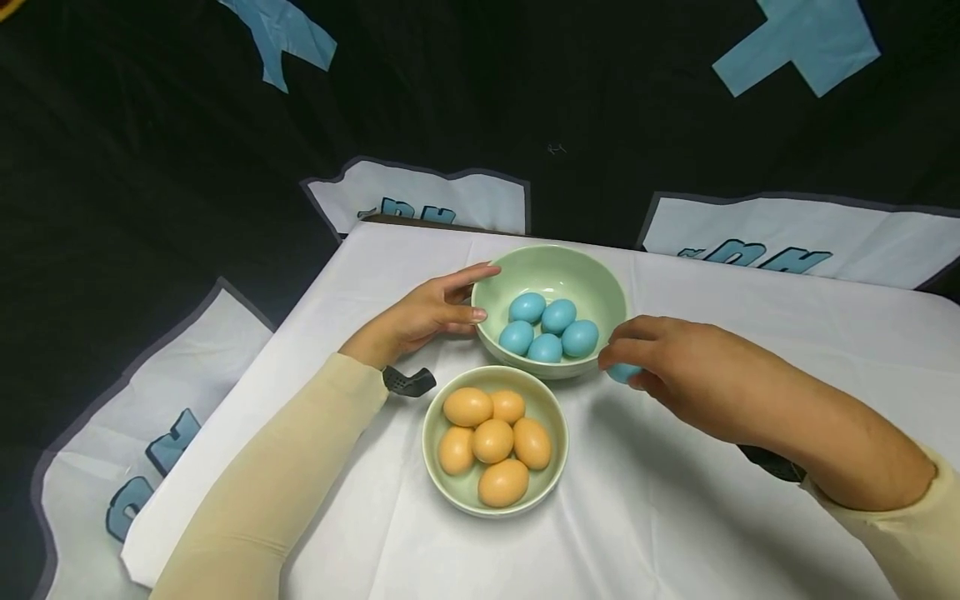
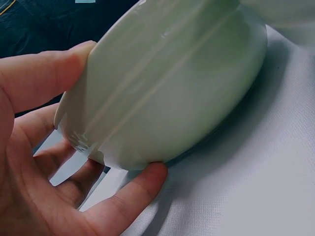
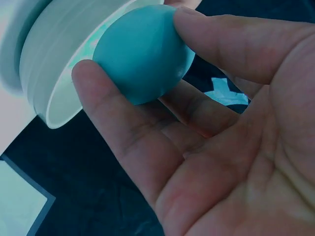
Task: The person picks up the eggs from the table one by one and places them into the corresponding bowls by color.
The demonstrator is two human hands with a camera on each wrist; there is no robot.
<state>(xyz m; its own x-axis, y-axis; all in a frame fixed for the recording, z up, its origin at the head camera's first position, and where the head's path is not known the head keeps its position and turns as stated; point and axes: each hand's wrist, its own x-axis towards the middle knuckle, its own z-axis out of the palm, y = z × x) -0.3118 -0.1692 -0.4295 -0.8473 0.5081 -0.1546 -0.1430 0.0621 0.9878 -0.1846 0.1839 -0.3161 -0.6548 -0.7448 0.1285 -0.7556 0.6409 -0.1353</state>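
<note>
A large pale green bowl (image 1: 550,265) stands on the white-covered table with several blue eggs (image 1: 558,317) in it. At its left side my left hand (image 1: 431,312) holds the bowl, thumb and fingers spread around the rim and outer wall; the left wrist view shows the bowl's wall (image 2: 182,93) between them. Just off the bowl's right rim, my right hand (image 1: 667,358) pinches another blue egg (image 3: 142,54) between thumb and fingertips. In the head view that egg is mostly covered by the fingers.
Nearer to me, a smaller pale green bowl (image 1: 495,510) holds several yellow-orange eggs (image 1: 492,441). It stands close in front of the large bowl, right of my left forearm. The white tablecloth (image 1: 600,517) is wrinkled. A dark backdrop (image 1: 450,92) hangs behind the table.
</note>
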